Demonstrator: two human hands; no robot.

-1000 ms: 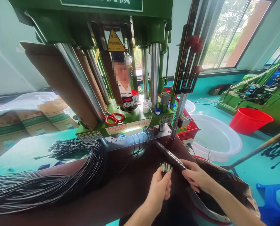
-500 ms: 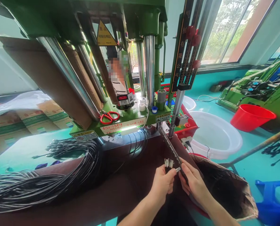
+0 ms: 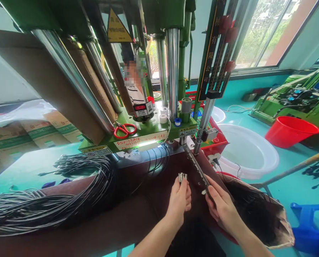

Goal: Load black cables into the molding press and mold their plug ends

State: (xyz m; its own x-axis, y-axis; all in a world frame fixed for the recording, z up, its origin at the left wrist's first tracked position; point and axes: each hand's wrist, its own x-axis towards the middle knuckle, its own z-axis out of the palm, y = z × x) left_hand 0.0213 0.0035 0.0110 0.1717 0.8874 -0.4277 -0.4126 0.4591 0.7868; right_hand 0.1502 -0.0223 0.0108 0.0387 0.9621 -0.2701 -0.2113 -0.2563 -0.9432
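My left hand (image 3: 178,200) is closed around a small bunch of cable plugs (image 3: 183,176), whose flat metal ends stick up above the fingers. To its right, my right hand (image 3: 224,207) grips the near end of a long, dark, notched metal bar (image 3: 197,166). One bright metal plug (image 3: 203,192) shows beside the bar, at the right fingertips. The bar slopes away toward the green press (image 3: 100,145). A gap separates the two hands. The cables below the left fist are hard to make out against the dark background.
Black cables (image 3: 76,205) lie coiled on the brown bench (image 3: 138,223). Red-handled scissors (image 3: 125,131) rest on the press bed. At right are a sack (image 3: 285,226) of dark material, a blue stool (image 3: 309,232), a white tub (image 3: 272,157) and a red bucket (image 3: 290,134).
My left hand has moved left, away from the bar, with its bunch of plugs. One plug stays at the bar by my right hand, which keeps its hold. The view has shifted slightly.
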